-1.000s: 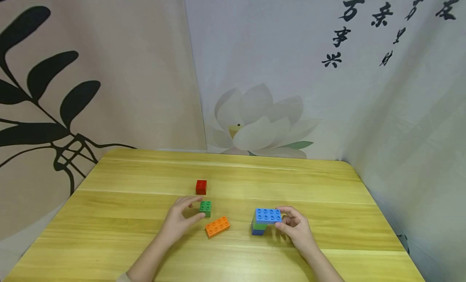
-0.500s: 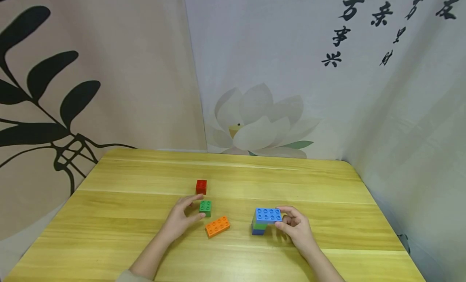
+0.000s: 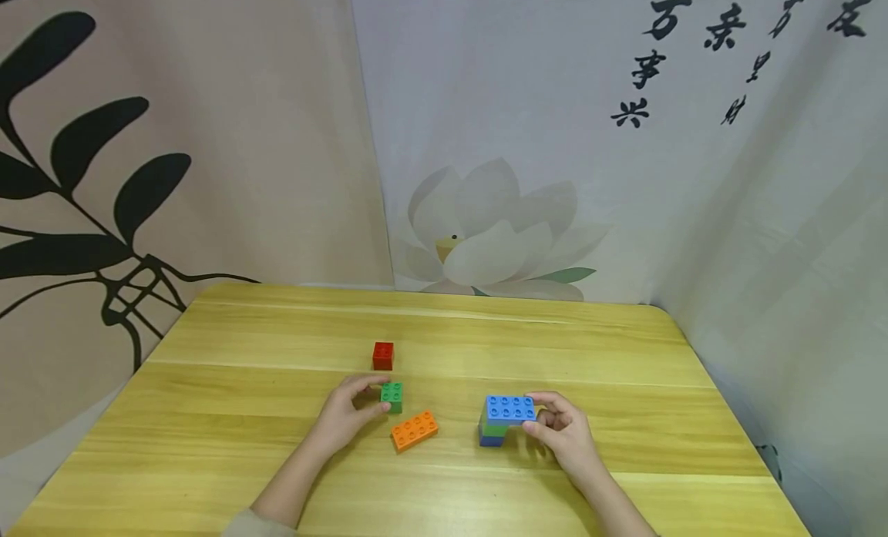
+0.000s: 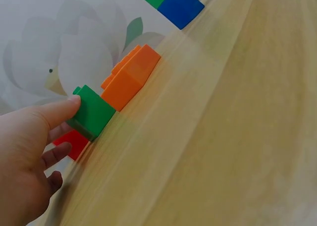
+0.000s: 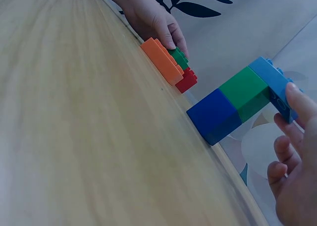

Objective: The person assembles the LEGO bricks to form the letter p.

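A small green brick (image 3: pixel 391 397) stands on the table, and my left hand (image 3: pixel 344 415) has its thumb and index finger on opposite sides of it. The left wrist view has the thumb against the green brick (image 4: pixel 92 113). At the right, my right hand (image 3: pixel 565 437) pinches the overhanging end of a long light blue brick (image 3: pixel 509 408). That brick tops a stack, over a green brick (image 5: pixel 244 93) and a dark blue brick (image 5: pixel 214 116) standing on the table.
An orange brick (image 3: pixel 415 431) lies at an angle between the small green brick and the stack. Behind the left hand sits a red brick (image 3: pixel 383 356). The wooden table (image 3: pixel 555 337) ends at printed curtains (image 3: pixel 513 98) at the back.
My left index finger lifted slightly, then came back in against the small green brick, narrowing the gap to the thumb. The right hand and the stack stay in place.
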A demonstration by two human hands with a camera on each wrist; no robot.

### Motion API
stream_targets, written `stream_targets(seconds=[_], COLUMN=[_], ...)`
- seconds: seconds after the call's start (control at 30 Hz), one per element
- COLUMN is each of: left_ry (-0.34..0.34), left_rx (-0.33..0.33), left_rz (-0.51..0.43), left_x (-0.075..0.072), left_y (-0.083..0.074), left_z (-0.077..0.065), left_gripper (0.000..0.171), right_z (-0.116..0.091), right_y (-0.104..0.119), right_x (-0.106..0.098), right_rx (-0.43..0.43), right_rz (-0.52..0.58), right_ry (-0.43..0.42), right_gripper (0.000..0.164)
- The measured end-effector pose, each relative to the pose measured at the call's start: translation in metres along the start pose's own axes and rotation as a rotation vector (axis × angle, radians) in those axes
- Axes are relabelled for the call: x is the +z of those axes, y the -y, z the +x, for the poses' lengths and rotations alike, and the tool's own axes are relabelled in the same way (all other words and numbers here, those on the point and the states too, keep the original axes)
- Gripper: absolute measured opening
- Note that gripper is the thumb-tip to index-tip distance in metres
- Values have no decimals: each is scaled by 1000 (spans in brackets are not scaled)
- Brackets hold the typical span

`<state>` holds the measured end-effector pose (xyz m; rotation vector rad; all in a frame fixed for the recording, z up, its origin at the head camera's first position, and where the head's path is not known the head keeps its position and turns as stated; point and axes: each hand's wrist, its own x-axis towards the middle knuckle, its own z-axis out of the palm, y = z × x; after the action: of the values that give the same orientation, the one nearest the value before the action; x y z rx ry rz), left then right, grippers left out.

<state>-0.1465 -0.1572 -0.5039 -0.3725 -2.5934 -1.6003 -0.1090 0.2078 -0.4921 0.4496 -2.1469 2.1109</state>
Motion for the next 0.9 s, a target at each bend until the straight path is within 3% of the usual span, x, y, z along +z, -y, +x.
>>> stream_targets(seconds=[0.3,0.9], left_ry=[-22,-59], left_rx=[-24,57], left_rz=[-9,-64], left_x=[0,-1], left_y=[-1,-23], left_z=[0,1], left_gripper=[38,37], right_z=[1,0], right_y=[-1,-1], right_x=[-1,0], right_rx=[-35,-35], right_rz=[15,9], right_ry=[15,13], right_gripper=[35,36])
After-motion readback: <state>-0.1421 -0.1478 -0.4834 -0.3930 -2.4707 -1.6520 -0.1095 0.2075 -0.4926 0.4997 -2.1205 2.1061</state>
